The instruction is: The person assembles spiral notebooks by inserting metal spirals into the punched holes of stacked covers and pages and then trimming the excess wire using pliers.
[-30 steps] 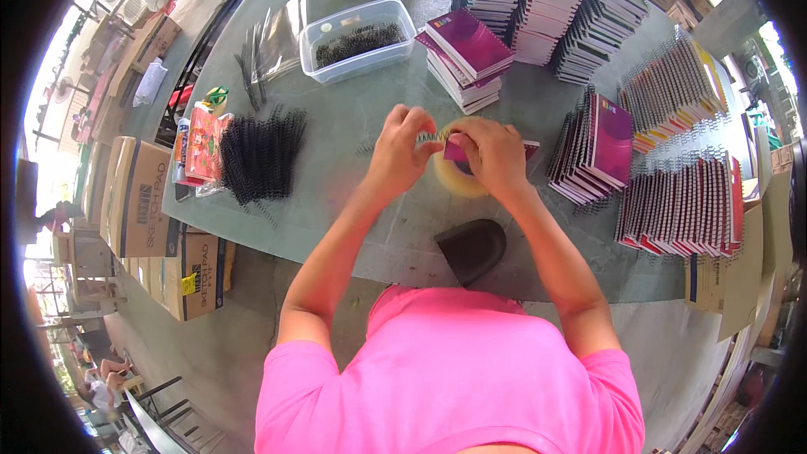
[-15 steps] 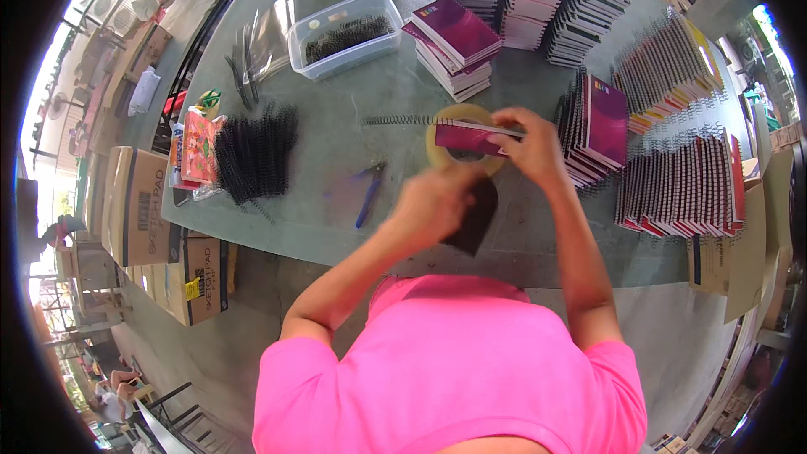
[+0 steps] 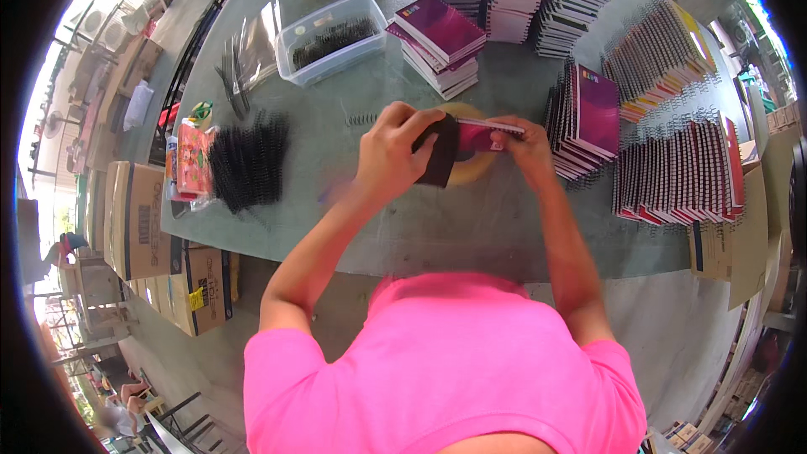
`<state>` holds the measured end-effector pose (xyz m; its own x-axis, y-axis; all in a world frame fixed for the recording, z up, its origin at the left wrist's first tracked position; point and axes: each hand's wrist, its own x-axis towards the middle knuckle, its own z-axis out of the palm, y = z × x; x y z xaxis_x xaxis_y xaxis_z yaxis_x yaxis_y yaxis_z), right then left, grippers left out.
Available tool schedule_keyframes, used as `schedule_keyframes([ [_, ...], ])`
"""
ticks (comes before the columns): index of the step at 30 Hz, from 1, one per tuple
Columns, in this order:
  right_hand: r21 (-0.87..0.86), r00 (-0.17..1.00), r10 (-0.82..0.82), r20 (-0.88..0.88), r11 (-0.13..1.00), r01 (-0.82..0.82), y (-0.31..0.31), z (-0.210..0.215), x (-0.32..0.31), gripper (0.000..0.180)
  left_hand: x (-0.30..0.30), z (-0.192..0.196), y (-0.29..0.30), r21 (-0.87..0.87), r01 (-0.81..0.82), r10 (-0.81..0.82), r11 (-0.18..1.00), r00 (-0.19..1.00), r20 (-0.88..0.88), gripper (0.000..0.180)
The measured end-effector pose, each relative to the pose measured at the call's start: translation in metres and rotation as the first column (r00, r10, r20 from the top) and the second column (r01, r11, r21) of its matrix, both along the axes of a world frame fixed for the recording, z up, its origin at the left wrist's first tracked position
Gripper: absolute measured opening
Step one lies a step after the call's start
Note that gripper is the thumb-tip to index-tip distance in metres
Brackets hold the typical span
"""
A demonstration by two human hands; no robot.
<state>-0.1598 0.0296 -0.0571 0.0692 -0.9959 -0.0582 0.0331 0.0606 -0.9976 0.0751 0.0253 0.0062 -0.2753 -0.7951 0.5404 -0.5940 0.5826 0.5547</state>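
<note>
The left hand [image 3: 393, 150] grasps a dark pad [image 3: 440, 161], the right hand [image 3: 528, 148] pinches a purple notebook [image 3: 477, 136] above the tape roll [image 3: 473, 172], and a pad knock could bend the spiral coil [image 3: 361, 119] at left

Brightly lit, blown out to white along the left rim and at upper right. Glinting on the clear plastic sleeves [image 3: 256, 40], fairly crisp at the left hand [image 3: 393, 151], darker beneath the table [image 3: 471, 248]. Bowed toward the edges, black in the corners.

The held notebook [image 3: 472, 138] is pinkish purple. Left of it, the spiral coils [image 3: 247, 160] are black. Under it, the worktop [image 3: 483, 240] is grey-green.
</note>
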Motion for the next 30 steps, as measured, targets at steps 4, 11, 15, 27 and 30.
schedule_keyframes([
  [4,-0.002,0.997,-0.038,0.074,0.999,0.039,0.003,-0.006,0.003,0.019,-0.003,0.012,-0.009,-0.095,-0.002,-0.002,0.995,0.999,-0.039,0.026],
  [11,-0.025,0.996,-0.021,0.087,0.999,0.024,0.005,-0.006,0.006,0.02,-0.008,-0.002,-0.005,-0.024,0.031,-0.032,0.999,0.999,-0.031,0.028],
  [15,0.066,0.99,-0.032,0.136,0.998,0.023,0.001,-0.004,0.008,0.021,-0.017,-0.024,0.005,0.072,0.133,-0.14,0.989,0.984,0.106,0.027],
  [27,-0.023,0.998,0.015,0.065,1.0,-0.013,0.009,-0.014,0.01,0.026,-0.024,0.009,-0.008,-0.058,0.015,-0.02,0.998,0.996,-0.081,0.026],
  [30,-0.119,0.995,0.073,0.069,0.991,-0.065,0.008,-0.012,0.011,0.027,-0.028,-0.025,0.01,0.117,0.263,-0.274,0.958,0.958,0.088,0.024],
])
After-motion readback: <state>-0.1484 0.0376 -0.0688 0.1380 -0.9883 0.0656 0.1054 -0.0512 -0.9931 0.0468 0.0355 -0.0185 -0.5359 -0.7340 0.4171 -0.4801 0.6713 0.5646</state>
